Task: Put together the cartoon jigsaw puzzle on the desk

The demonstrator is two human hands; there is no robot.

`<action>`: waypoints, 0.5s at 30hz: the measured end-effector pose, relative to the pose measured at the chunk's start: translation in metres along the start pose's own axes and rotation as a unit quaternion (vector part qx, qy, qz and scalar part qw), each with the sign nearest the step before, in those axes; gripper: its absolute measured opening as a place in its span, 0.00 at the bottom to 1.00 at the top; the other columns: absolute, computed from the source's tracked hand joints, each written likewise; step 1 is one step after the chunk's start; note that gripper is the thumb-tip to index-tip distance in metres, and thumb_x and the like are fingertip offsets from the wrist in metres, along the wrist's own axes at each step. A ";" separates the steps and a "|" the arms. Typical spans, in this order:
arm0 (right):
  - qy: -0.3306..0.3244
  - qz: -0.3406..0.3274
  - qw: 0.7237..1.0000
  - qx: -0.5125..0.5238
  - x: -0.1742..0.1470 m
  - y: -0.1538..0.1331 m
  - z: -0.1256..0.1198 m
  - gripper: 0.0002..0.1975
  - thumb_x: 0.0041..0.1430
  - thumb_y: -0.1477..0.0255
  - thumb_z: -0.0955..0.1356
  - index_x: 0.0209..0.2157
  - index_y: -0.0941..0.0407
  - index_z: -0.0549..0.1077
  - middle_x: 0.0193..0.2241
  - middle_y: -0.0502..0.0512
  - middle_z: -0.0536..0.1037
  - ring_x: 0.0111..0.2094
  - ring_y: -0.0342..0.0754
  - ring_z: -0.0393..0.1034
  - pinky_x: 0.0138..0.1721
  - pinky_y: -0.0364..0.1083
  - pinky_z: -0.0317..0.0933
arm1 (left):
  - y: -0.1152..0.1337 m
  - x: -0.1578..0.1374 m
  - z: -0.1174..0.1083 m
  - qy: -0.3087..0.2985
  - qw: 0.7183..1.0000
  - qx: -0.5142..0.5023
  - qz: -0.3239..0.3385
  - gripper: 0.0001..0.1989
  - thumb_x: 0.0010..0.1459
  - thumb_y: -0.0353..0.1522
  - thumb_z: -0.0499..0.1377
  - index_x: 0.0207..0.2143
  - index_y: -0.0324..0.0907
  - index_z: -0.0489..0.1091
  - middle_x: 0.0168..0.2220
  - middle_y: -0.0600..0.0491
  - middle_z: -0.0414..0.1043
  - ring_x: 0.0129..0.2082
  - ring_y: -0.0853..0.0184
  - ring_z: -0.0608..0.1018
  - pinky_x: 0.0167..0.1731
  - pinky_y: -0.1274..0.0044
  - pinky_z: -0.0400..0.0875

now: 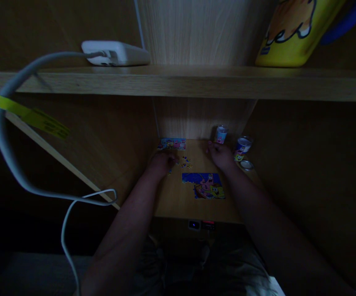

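Note:
A partly assembled jigsaw puzzle (207, 187) of cartoon figures on blue lies on the table, with a gap at its lower left. Just beyond it are several loose puzzle pieces (185, 162). My left hand (164, 161) is closed at the left of these pieces, fingertips together; what it pinches, if anything, is too dark to see. My right hand (221, 155) rests with curled fingers right of the pieces, in front of a small tin (220, 135). Whether anything is inside its fingers is hidden. A colourful picture sheet (172, 143) lies behind my left hand.
A second tin (242, 147) stands at the right, with a round lid (246, 165) beside it. Above the table runs a wooden shelf (178, 84) bearing a white charger (116, 53) with a hanging cable (8, 152) and a yellow mug (292, 37). Panels enclose both sides.

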State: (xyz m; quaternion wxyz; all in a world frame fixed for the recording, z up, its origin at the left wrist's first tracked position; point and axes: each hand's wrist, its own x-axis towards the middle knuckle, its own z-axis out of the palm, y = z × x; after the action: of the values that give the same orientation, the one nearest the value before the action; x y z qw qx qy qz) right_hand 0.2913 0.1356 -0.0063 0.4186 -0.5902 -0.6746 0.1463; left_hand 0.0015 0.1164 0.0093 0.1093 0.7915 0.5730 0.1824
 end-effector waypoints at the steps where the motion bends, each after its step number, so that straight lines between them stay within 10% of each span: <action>1: 0.001 -0.001 1.000 0.000 0.000 0.000 0.000 0.35 0.70 0.43 0.56 0.30 0.54 0.80 0.25 0.55 0.81 0.28 0.51 0.74 0.33 0.47 0.61 | -0.001 0.001 0.000 0.009 1.000 0.002 -0.008 0.11 0.68 0.36 0.59 0.40 0.44 0.82 0.41 0.47 0.84 0.43 0.58 0.83 0.47 0.71 0.75; 15: -0.006 0.001 1.000 -0.005 0.000 0.000 0.001 0.35 0.70 0.44 0.56 0.30 0.54 0.79 0.24 0.55 0.80 0.28 0.51 0.73 0.31 0.46 0.59 | -0.001 -0.004 0.005 -0.007 0.996 -0.032 0.080 0.07 0.65 0.33 0.62 0.41 0.46 0.82 0.46 0.48 0.82 0.50 0.59 0.80 0.55 0.68 0.72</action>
State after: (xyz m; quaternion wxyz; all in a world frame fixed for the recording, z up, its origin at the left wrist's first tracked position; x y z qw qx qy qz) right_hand 0.2908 0.1360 -0.0062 0.4114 -0.5922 -0.6771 0.1473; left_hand 0.0016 0.1131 0.0042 0.1236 0.8324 0.5008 0.2028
